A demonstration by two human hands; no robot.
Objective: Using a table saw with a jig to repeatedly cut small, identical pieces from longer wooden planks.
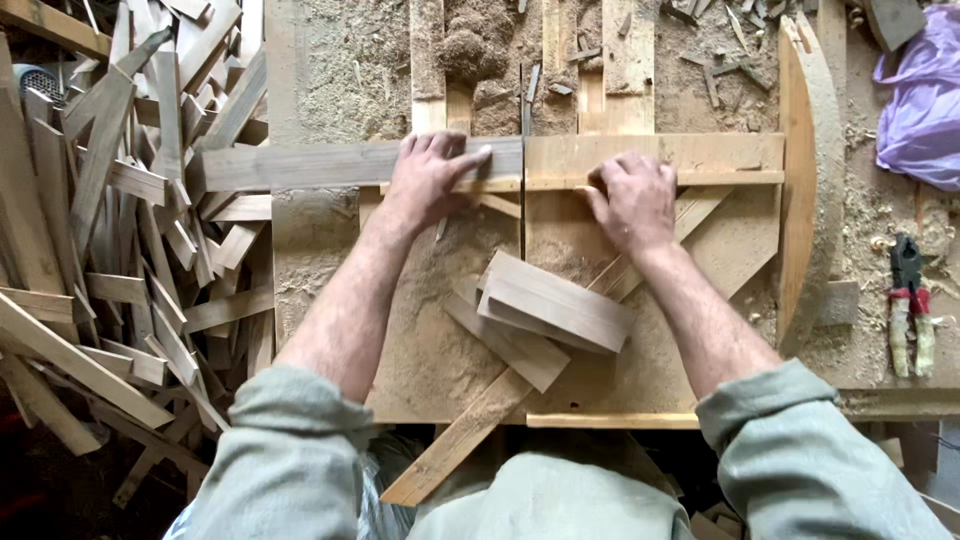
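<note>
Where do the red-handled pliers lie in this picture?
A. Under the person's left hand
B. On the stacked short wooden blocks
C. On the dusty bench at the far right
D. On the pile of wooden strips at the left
C: the red-handled pliers lie alone on the sawdust-covered bench at the right edge, away from both hands.

Under your left hand (430, 180) lies a grey, weathered wooden plank (340, 165), matt and rough-sawn. Your right hand (633, 200) rests on a paler, smoother wooden board (700, 155). The bench (430, 340) is wood, dusted with fine sawdust. Your pliers (908, 300) are dull metal with glossy plastic grips. The purple bag (925, 100) looks like thin, shiny plastic.
</note>
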